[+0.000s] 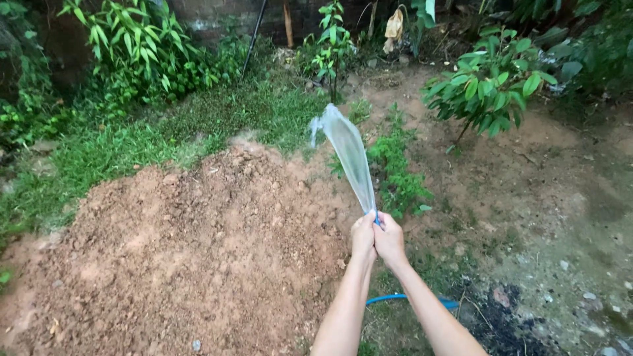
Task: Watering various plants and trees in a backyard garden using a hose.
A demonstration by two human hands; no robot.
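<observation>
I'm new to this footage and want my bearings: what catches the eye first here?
Both hands, left hand and right hand, clasp a blue hose end at centre, fanning a water spray up and away. A big mound of red-brown soil fills the left foreground.

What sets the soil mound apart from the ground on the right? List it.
The soil mound is heaped, loose and reddish; the ground on the right is flat, packed and duller brown. The mound is bare of plants; the ground carries a leafy shrub. Both are earth.
</observation>
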